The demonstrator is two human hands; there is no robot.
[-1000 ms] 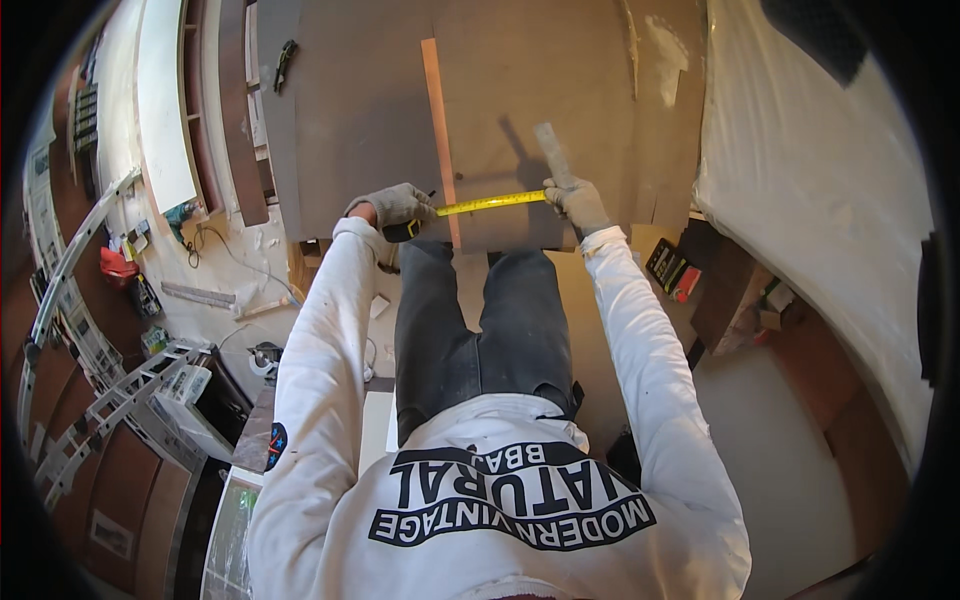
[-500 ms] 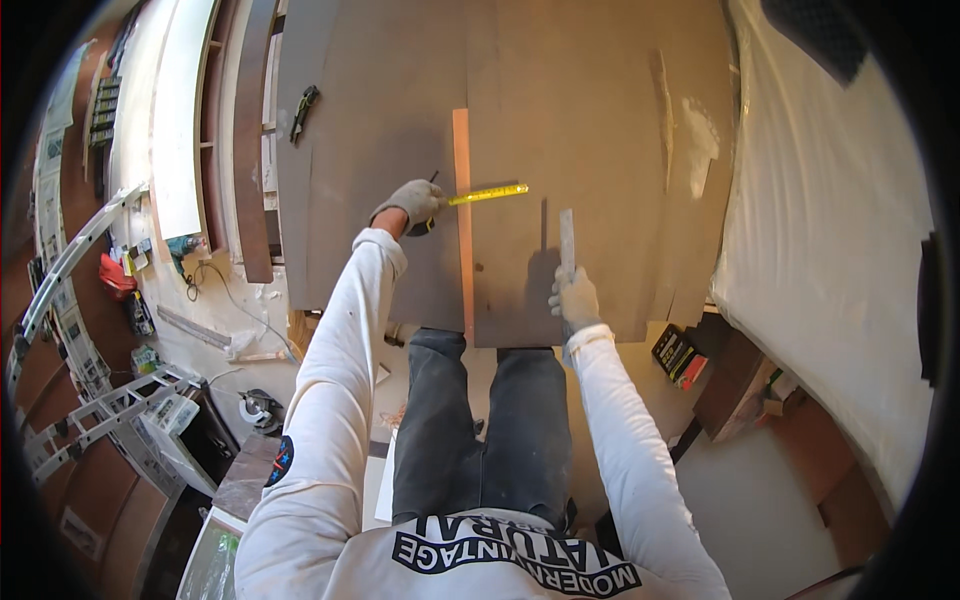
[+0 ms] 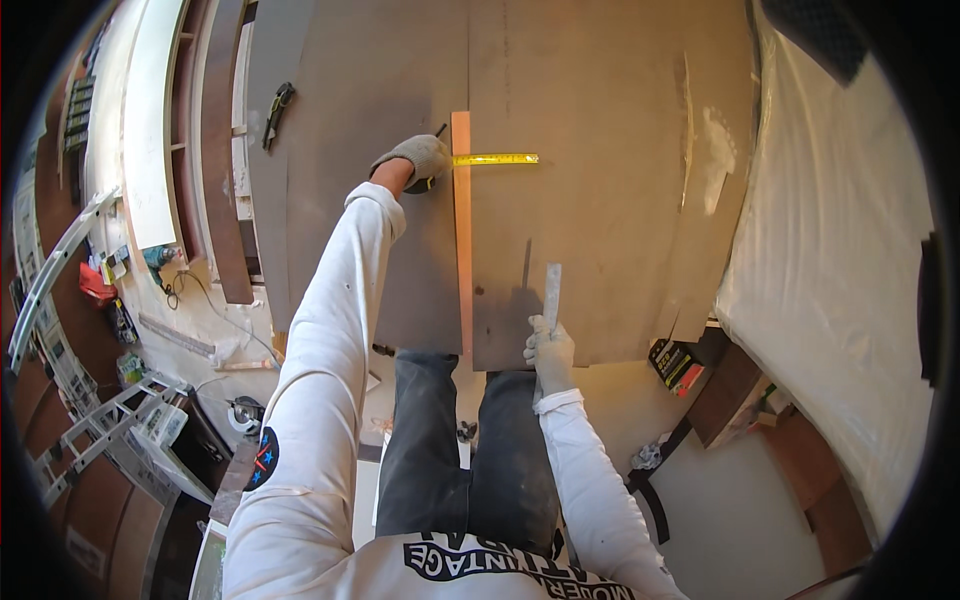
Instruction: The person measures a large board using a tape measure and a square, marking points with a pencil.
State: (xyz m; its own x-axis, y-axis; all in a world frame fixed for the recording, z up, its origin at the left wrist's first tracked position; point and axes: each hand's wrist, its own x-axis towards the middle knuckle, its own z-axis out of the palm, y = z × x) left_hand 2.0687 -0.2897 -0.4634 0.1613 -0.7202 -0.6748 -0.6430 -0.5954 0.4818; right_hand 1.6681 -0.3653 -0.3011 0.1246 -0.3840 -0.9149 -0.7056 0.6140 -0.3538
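Observation:
My left hand (image 3: 412, 160), in a grey glove, grips a dark tape measure (image 3: 424, 185), largely hidden, and a thin dark stick (image 3: 439, 132) juts from it. The yellow blade (image 3: 500, 159) lies across a narrow orange-tan strip (image 3: 462, 250) on the wide brown sheets (image 3: 590, 100), its free end to the right. My right hand (image 3: 549, 350), also gloved, holds a flat grey metal bar (image 3: 553, 295) upright in the picture, near the sheets' front edge, right of the strip.
A folding knife-like black tool (image 3: 277, 115) lies at upper left. Long boards (image 3: 150, 120), a drill (image 3: 158, 258) with a cord, a ladder (image 3: 60, 270) and a circular saw (image 3: 245, 415) are at left. Plastic sheeting (image 3: 820, 260) and a dark wooden unit (image 3: 727, 395) stand at right.
My right hand has let go of the blade's end and drawn back toward the near edge with the metal bar. My left hand has moved farther forward along the strip with the tape.

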